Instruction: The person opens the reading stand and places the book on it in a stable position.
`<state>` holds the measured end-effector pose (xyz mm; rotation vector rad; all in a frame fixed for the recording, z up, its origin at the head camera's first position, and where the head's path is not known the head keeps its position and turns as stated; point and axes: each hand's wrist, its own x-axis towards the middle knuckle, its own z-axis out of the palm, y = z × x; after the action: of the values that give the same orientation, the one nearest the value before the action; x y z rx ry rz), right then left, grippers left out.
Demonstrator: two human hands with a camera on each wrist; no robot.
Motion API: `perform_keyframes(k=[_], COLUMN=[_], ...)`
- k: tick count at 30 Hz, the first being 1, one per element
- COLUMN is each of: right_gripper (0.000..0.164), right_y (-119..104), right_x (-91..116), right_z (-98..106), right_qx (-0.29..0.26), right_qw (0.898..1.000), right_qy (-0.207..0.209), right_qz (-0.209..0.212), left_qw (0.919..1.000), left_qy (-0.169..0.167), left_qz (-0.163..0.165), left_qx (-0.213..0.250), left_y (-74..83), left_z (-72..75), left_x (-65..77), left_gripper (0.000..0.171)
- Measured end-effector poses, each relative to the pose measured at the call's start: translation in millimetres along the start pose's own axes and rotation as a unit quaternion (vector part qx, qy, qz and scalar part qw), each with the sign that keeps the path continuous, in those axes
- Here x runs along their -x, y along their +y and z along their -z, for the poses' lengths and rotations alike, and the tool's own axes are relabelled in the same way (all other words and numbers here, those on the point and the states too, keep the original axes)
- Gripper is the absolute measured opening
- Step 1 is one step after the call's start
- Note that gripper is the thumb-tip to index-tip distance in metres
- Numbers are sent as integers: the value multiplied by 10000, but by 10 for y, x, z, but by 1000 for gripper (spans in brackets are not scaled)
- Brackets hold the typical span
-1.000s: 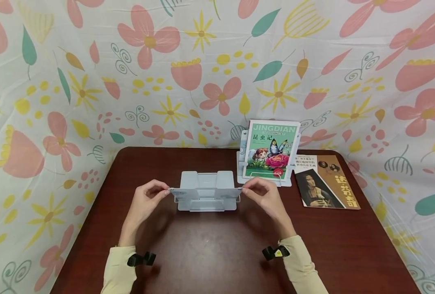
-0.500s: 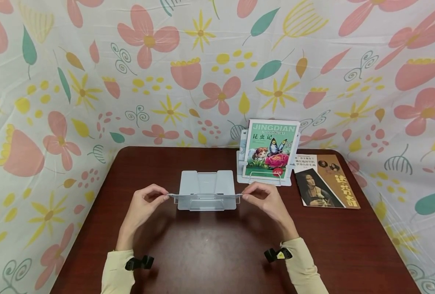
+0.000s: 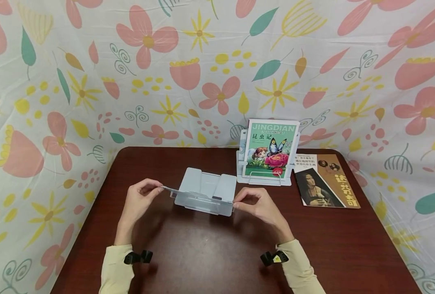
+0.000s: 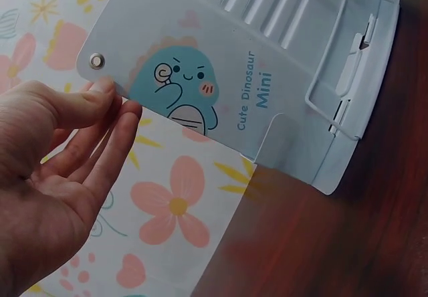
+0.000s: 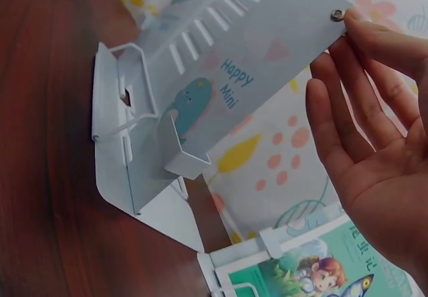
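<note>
A pale blue-grey metal book stand point(image 3: 210, 185) sits on the table, its back panel raised and its base turned slightly askew. Thumb and fingers of my left hand point(image 3: 139, 200) pinch the panel's upper left corner. The opposite top corner is pinched by my right hand point(image 3: 263, 206). Up close in the left wrist view, the panel point(image 4: 247, 36) bears a blue dinosaur and the words "Cute Dinosaur Mini", with a rivet beside my thumb. "Happy Mini" and another dinosaur show on the panel point(image 5: 227, 56) in the right wrist view. Wire page holders point(image 4: 317, 63) stick out near the bottom ledge.
Behind and to the right, a green children's book point(image 3: 270, 151) leans on a second stand point(image 3: 241, 171). Beside it a brown-and-white booklet point(image 3: 327, 181) lies flat. A floral cloth point(image 3: 217, 81) hangs along the back and sides of the dark wooden table point(image 3: 203, 261).
The stand has turned, its right side swinging nearer to me and its left side away. Both hands have kept their pinch on the panel corners and moved with it; the panel's tilt has changed.
</note>
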<state>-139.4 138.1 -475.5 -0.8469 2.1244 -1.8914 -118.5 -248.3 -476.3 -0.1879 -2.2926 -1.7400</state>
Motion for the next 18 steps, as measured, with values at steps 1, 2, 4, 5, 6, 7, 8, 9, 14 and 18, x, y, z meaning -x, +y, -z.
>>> perform_keyframes(k=[1,2,4,5,6,7,8,9,14,18], right_gripper=[4,4,4,4,4,3,3,3,4,4], right_y=[-5,-10,-19,-23,-32,-35,-38,-40,-64,-59], right_x=[-6,-12,-24,-29,-35,-40,-44,-49,-78,-100], right_z=[-20,-40,-85,-109,-135,-160,-185,-210,-340,-447], right_qx=[27,37,83,92,85,94,113,105,29,25], right_qw=[10000,10000,9998,9997,9995,9993,9990,9987,9970,9952], right_qy=[-36,-84,-172,-232,-300,-365,-430,-496,-774,-966], right_qz=[-6,-6,-6,-2,6,1,25,28,21,158], left_qw=[10000,10000,9999,9998,9997,9995,9993,9989,9963,9927], left_qy=[17,42,119,167,219,267,317,372,736,1130], left_qz=[-5,-14,-17,-23,-22,-24,-16,-6,137,370], left_qx=[10,15,50,82,127,173,218,270,419,195], left_y=[-2,-8,-27,-35,-39,-41,-47,-51,-52,-44], left_z=[10,21,46,55,60,62,60,52,-47,-152], left_x=[-7,-15,-32,-41,-51,-63,-79,-96,-198,-277], left_gripper=[10,10,9,9,9,10,10,10,12,14])
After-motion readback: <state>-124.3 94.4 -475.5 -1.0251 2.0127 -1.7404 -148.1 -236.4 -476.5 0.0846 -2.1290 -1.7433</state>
